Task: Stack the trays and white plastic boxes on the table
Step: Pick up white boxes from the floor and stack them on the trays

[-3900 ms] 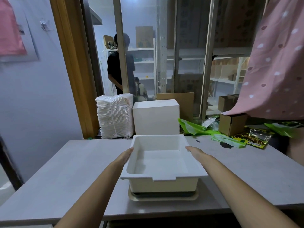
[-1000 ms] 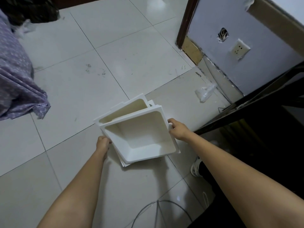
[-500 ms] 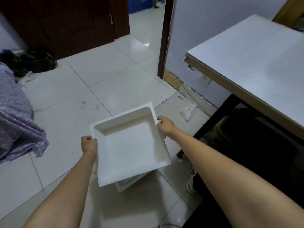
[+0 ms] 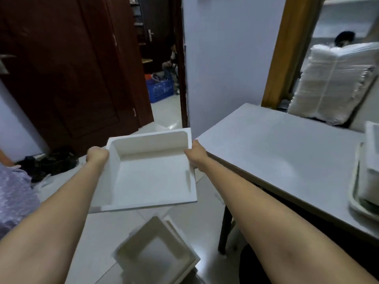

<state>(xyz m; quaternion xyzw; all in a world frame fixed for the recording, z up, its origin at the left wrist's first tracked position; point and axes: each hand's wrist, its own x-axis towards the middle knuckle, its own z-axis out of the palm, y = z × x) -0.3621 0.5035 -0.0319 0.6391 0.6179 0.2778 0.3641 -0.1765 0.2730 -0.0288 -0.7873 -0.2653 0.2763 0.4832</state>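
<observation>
Holding: we've got one white plastic box (image 4: 151, 171) up in the air, open side up, over the floor and just left of the table (image 4: 287, 160) corner.
Left hand: our left hand (image 4: 97, 155) is clamped on the box's left rim, fingers curled over the edge.
Right hand: our right hand (image 4: 194, 151) grips the right rim the same way; the fingertips are tucked behind the wall so we can't see them.
Why two hands: our guess is a wide, light box like this wobbles less when it's held on opposite sides, and it stays level for setting down.
More boxes: a small nested pile of boxes (image 4: 162, 255) sits on the floor right under the one we hold, pretty blurry, so no idea how many.
Stack on table: at the far right edge there's a tray (image 4: 356, 203) with another white box (image 4: 371, 160) on it, both cut off by the frame. Probably where ours goes next.
Behind: wrapped bundle of white trays (image 4: 332, 83) past the table, with someone's head peeking over it.
Doorway: blue crate (image 4: 161, 90) and a seated person beyond it, too dim to make out much.
Left edge: purple cloth (image 4: 14, 197), partly cropped.
</observation>
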